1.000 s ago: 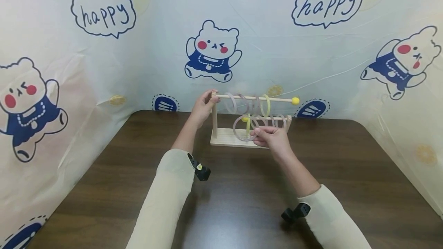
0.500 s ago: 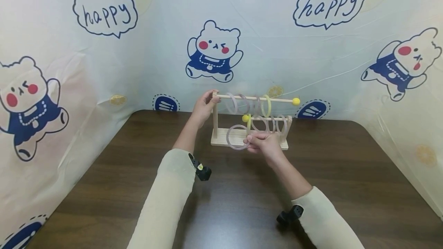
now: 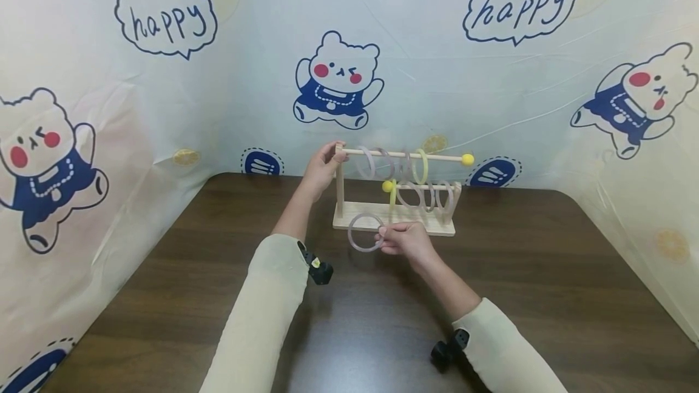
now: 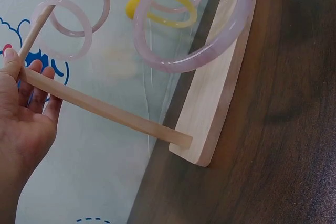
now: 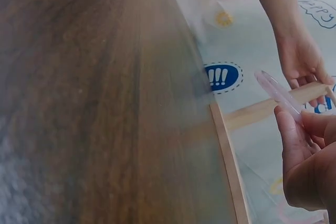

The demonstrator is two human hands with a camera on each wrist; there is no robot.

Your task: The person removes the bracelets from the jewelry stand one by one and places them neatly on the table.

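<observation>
A wooden bangle stand (image 3: 357,212) has two rods with yellow end balls. My left hand (image 3: 320,168) grips the top of its left post (image 4: 100,100), thumb and fingers around the wood. With thumb and fingers, my right hand (image 3: 409,242) pinches a pale purple bangle (image 3: 364,250), held up in front of the base and off both rods. In the left wrist view that bangle (image 4: 178,67) looks translucent and glossy. Pale bangles and a yellow bangle (image 3: 425,167) hang on the upper rod. On the lower rod, another yellow bangle (image 3: 393,194) hangs nearest the ball (image 3: 389,186), with several pale ones beyond.
The stand is on a dark brown wooden table (image 3: 371,320), close to its back edge. Behind rises a pale printed cloth (image 3: 426,65) with cartoon bears. Each sleeve cuff carries a small black wrist camera (image 3: 321,273).
My right hand has drawn the pale purple bangle down, left and towards me, away from the lower rod's bangles. My left hand has stayed at the post.
</observation>
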